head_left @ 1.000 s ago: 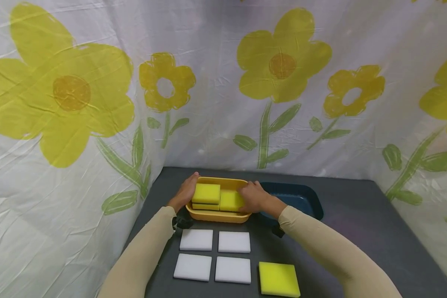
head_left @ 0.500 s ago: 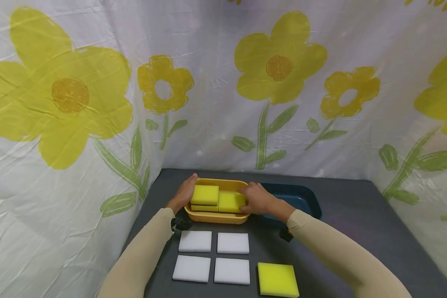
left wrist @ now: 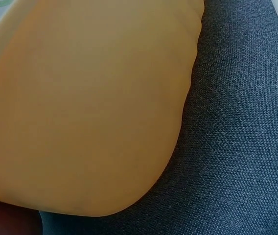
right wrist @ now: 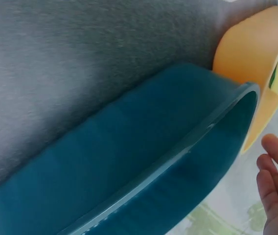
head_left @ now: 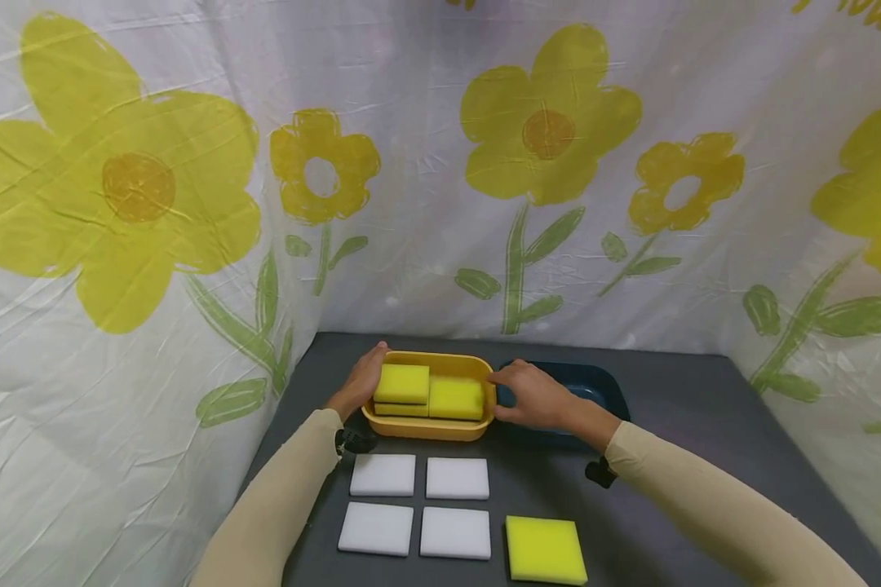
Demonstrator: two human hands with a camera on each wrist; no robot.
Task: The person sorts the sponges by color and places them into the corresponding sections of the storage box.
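In the head view my left hand (head_left: 356,385) rests against the left side of a yellow plastic tub (head_left: 429,430). Its outer wall (left wrist: 90,107) fills much of the left wrist view. Inside the tub, yellow sponges (head_left: 402,383) are stacked at the left, and another yellow sponge (head_left: 455,399) lies beside them at the right. My right hand (head_left: 539,397) hovers just off the tub's right end, over a dark blue tub (head_left: 611,387). The right wrist view has its fingers (right wrist: 276,149) loosely bent, with nothing between them, beyond the blue tub's rim (right wrist: 178,159).
Several white sponge blocks (head_left: 376,528) lie in two rows on the dark grey table (head_left: 675,456), in front of the yellow tub. One yellow sponge (head_left: 546,549) lies to their right, near the front. A flower-printed curtain (head_left: 411,269) stands behind and at both sides.
My right hand has let go of the right-hand yellow sponge in the tub and moved right, out over the blue tub. The left hand has stayed at the yellow tub's side.
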